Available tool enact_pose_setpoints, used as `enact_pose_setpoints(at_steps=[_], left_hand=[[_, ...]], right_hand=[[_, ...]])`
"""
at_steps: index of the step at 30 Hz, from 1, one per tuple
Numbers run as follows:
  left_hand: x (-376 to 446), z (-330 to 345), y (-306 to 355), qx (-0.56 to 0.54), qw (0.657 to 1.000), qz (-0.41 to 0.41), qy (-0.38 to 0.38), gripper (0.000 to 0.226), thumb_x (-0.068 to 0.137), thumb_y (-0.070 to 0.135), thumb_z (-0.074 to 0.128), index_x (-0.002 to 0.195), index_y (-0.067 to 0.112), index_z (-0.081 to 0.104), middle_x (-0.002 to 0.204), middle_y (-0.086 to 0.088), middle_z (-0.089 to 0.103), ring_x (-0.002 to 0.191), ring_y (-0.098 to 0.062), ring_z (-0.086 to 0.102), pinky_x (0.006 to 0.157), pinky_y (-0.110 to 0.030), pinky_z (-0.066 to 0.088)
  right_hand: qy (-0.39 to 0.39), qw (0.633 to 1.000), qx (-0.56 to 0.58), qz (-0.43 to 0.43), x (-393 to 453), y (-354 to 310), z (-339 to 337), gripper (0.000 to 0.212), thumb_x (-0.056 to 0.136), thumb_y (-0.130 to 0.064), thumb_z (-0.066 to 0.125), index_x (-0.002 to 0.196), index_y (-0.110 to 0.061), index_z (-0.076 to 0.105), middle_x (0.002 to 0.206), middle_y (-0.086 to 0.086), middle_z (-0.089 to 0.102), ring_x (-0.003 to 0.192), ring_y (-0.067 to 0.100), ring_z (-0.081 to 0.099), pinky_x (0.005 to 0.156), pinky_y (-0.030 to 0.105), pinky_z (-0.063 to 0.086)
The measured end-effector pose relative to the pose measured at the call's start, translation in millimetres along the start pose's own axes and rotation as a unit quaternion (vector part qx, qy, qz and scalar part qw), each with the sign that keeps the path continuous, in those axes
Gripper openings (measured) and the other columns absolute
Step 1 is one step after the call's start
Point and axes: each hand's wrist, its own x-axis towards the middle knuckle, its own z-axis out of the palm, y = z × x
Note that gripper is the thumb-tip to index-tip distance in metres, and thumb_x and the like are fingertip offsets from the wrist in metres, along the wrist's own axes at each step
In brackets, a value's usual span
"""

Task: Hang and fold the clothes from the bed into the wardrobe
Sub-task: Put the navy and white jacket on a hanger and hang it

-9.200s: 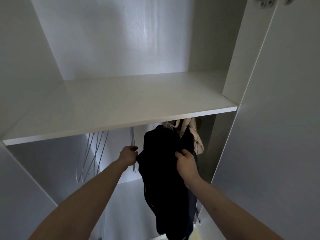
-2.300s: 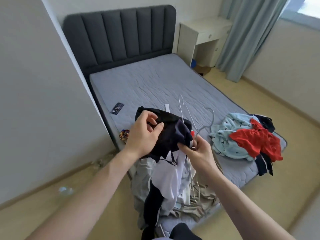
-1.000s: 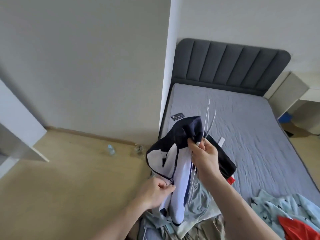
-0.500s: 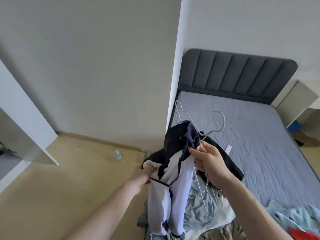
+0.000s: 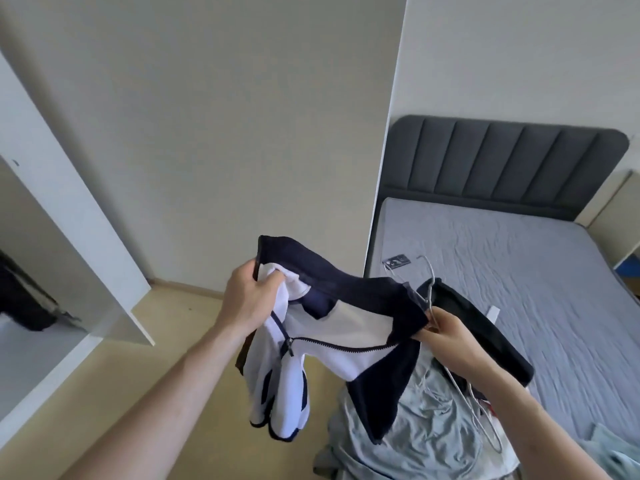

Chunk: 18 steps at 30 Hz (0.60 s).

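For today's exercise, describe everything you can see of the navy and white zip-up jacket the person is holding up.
The navy and white zip-up jacket looks like soft fleece: white panels, navy collar, trim and sides, and a dark zipper running across it. It is held in the air, spread sideways between both hands. The left hand grips the collar end; the right hand pinches the other end together with thin white wire hangers. One white part dangles below.

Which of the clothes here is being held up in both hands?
The navy and white zip jacket, stretched between the left hand and right hand; the grey garment lies on the bed.
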Motion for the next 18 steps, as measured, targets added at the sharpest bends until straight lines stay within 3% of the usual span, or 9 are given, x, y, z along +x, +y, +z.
enact_pose_setpoints(at_steps=[3, 5, 6, 8, 10, 14, 16, 18], left_hand=[[6, -18, 4, 0.028, 0.999, 0.03, 0.035, 0.016, 0.081, 0.019, 0.059, 0.069, 0.024, 0.069, 0.064, 0.015, 0.066, 0.062, -0.008, 0.056, 0.053, -0.013, 0.039], [12, -31, 4, 0.059, 0.996, 0.05, 0.046, 0.02, 0.08, 0.019, 0.055, 0.072, 0.025, 0.073, 0.074, 0.022, 0.072, 0.072, -0.004, 0.062, 0.062, -0.019, 0.047], [16, -37, 2, 0.077, 0.994, 0.056, 0.054, 0.021, 0.079, 0.021, 0.053, 0.076, 0.021, 0.073, 0.079, 0.02, 0.074, 0.079, -0.009, 0.065, 0.069, -0.026, 0.052], [24, -51, -2, 0.125, 0.988, 0.059, 0.071, 0.023, 0.078, 0.025, 0.051, 0.08, 0.01, 0.069, 0.082, 0.006, 0.075, 0.082, -0.024, 0.065, 0.073, -0.039, 0.055], [32, -62, -6, 0.158, 0.983, 0.055, 0.075, 0.028, 0.074, 0.033, 0.049, 0.074, 0.006, 0.06, 0.076, -0.003, 0.071, 0.073, -0.032, 0.059, 0.065, -0.042, 0.053], [38, -79, -11, 0.188, 0.977, 0.076, 0.072, 0.026, 0.074, 0.032, 0.053, 0.056, 0.021, 0.037, 0.048, 0.004, 0.039, 0.053, -0.024, 0.031, 0.048, -0.03, 0.027], [41, -87, -15, 0.216, 0.971, 0.073, 0.073, 0.027, 0.078, 0.026, 0.056, 0.055, 0.029, 0.043, 0.047, 0.009, 0.043, 0.05, -0.021, 0.03, 0.047, -0.028, 0.023], [45, -94, -20, 0.243, 0.965, 0.063, 0.081, 0.033, 0.08, 0.023, 0.058, 0.056, 0.022, 0.036, 0.047, 0.004, 0.039, 0.052, -0.023, 0.031, 0.047, -0.028, 0.023]], right_hand=[[-0.012, 0.995, -0.087, -0.04, -7, -18, 17, 0.031, 0.074, -0.06, 0.071, 0.084, -0.031, 0.066, 0.084, -0.008, 0.067, 0.072, 0.008, 0.06, 0.073, 0.03, 0.047], [0.014, 0.99, -0.124, -0.065, -11, -31, 25, 0.016, 0.086, -0.054, 0.069, 0.089, -0.039, 0.068, 0.098, -0.012, 0.067, 0.087, 0.004, 0.064, 0.082, 0.029, 0.051], [0.027, 0.989, -0.122, -0.077, -12, -38, 28, 0.014, 0.091, -0.053, 0.066, 0.089, -0.039, 0.069, 0.097, -0.013, 0.067, 0.085, 0.002, 0.064, 0.08, 0.027, 0.05], [0.026, 0.991, -0.078, -0.108, -15, -53, 32, 0.022, 0.098, -0.049, 0.058, 0.087, -0.036, 0.071, 0.081, -0.01, 0.067, 0.065, 0.003, 0.057, 0.064, 0.019, 0.044], [0.007, 0.989, -0.04, -0.142, -20, -70, 34, 0.026, 0.102, -0.045, 0.053, 0.09, -0.039, 0.074, 0.069, -0.011, 0.062, 0.055, 0.003, 0.047, 0.053, 0.014, 0.036], [-0.066, 0.982, -0.007, -0.178, -30, -97, 36, 0.031, 0.103, -0.049, 0.047, 0.103, -0.038, 0.076, 0.058, -0.008, 0.049, 0.054, 0.012, 0.04, 0.054, 0.026, 0.033], [-0.095, 0.979, -0.015, -0.178, -35, -108, 36, 0.033, 0.101, -0.054, 0.046, 0.106, -0.041, 0.076, 0.057, -0.004, 0.041, 0.055, 0.019, 0.035, 0.055, 0.03, 0.03], [-0.109, 0.976, -0.045, -0.186, -39, -115, 38, 0.033, 0.1, -0.056, 0.045, 0.108, -0.045, 0.075, 0.056, -0.006, 0.034, 0.053, 0.016, 0.032, 0.051, 0.025, 0.028]])
